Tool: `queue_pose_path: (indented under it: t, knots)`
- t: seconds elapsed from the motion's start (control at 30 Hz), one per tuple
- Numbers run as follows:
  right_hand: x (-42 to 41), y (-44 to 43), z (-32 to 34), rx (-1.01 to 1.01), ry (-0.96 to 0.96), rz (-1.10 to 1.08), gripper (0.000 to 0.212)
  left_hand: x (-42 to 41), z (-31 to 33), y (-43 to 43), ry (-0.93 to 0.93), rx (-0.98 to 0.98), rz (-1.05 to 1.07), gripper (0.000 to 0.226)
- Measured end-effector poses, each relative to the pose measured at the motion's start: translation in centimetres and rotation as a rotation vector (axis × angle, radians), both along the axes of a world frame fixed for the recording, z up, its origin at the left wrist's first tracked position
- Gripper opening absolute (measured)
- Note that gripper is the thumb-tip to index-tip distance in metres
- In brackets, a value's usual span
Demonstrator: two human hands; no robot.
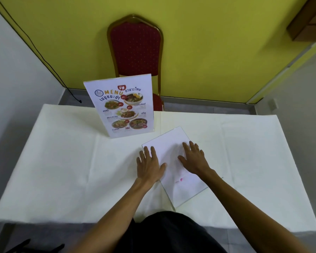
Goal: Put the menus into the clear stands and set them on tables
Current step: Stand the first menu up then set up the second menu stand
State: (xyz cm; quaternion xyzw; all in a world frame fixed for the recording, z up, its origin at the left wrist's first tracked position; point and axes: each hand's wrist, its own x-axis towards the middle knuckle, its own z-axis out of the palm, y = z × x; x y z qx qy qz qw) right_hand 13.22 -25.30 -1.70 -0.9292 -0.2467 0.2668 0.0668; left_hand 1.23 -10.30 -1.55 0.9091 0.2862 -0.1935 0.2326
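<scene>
A clear stand with a colourful food menu inside (120, 106) stands upright at the far middle of the white-clothed table (62, 161). A second clear stand (171, 143) lies flat on the cloth in front of me, with a sheet in it showing its white back. My left hand (150, 165) rests flat on its left edge, fingers spread. Flat on its right half lies my right hand (194, 157), fingers apart. Neither hand grips anything.
A red padded chair with a gold frame (135, 50) stands behind the table against the yellow wall. A black cable (49, 66) runs down the left wall to the floor. A wooden shelf (308, 21) juts out at the upper right.
</scene>
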Motion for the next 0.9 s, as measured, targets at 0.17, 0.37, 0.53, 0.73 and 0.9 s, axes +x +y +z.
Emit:
queue_pose_path:
  t: [0.17,0.37,0.53,0.73,0.9]
  knots:
    - [2.9,2.2,-0.4,0.038,-0.029,-0.081,0.063,2.4,-0.6,0.3,0.024,0.047,0.161,0.091]
    - [5.4,5.8,-1.6,-0.019,-0.061,-0.186,0.065,5.1,-1.2,0.4,0.049,-0.018,0.386,0.100]
    - [5.8,7.7,-2.5,-0.103,-0.156,-0.203,0.067,6.9,-1.8,0.3,0.058,-0.064,0.541,0.108]
    - [6.2,8.6,-2.9,-0.074,-0.144,-0.328,0.073,8.3,-1.6,0.0,0.056,-0.109,0.720,0.112]
    - [7.7,8.6,-2.4,-0.020,-0.020,-0.479,0.074,7.9,-2.1,0.0,0.013,-0.118,0.800,0.109]
